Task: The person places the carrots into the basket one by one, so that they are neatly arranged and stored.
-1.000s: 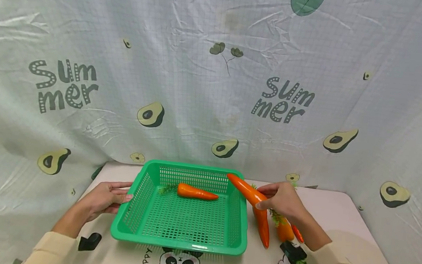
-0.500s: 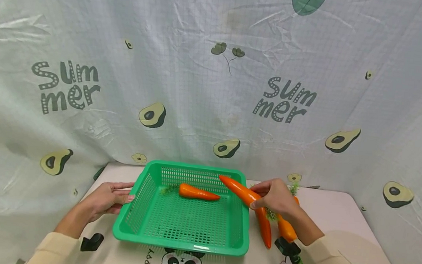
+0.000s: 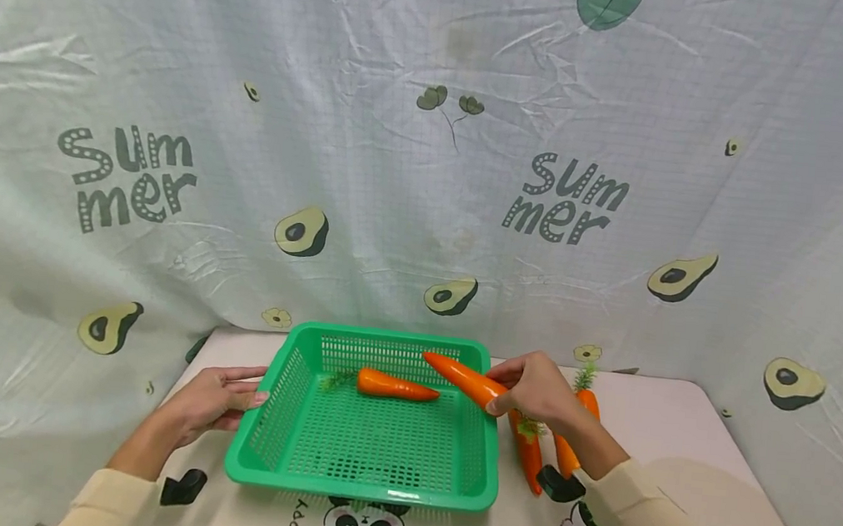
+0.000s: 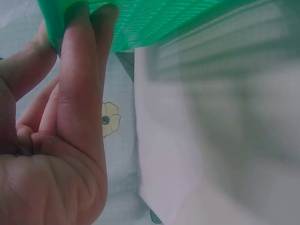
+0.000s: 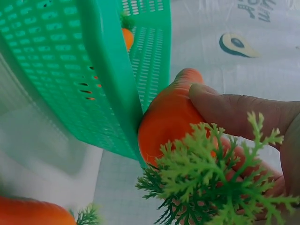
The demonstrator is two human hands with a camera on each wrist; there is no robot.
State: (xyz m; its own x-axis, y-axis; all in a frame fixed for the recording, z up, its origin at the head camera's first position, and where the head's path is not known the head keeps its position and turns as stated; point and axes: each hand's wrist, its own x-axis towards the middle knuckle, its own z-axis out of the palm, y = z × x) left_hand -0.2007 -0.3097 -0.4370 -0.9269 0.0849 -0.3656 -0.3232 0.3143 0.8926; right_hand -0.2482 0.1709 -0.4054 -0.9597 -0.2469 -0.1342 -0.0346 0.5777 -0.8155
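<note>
A green mesh basket [image 3: 371, 492] stands on the table with one carrot [image 3: 397, 386] lying inside near its back. My left hand [image 3: 202, 404] grips the basket's left rim between thumb and fingers; the left wrist view shows fingertips on the green wall [image 4: 154, 23]. With thumb and fingers my right hand [image 3: 541, 395] pinches a second carrot [image 3: 464, 378] near its leafy end. That carrot slants over the basket's right rim, tip pointing inward. In the right wrist view the held carrot [image 5: 173, 117] is beside the rim, its green leaves [image 5: 211, 173] below the thumb.
Right of the basket lie more carrots, one [image 3: 527, 456] close to its wall and another [image 3: 588, 401] partly behind the right forearm. A printed curtain [image 3: 370, 167] hangs behind the pale table [image 3: 678, 427].
My right hand has moved left, bringing the held carrot's tip farther over the basket. The left hand keeps its grip on the rim, and the basket stands about where it was.
</note>
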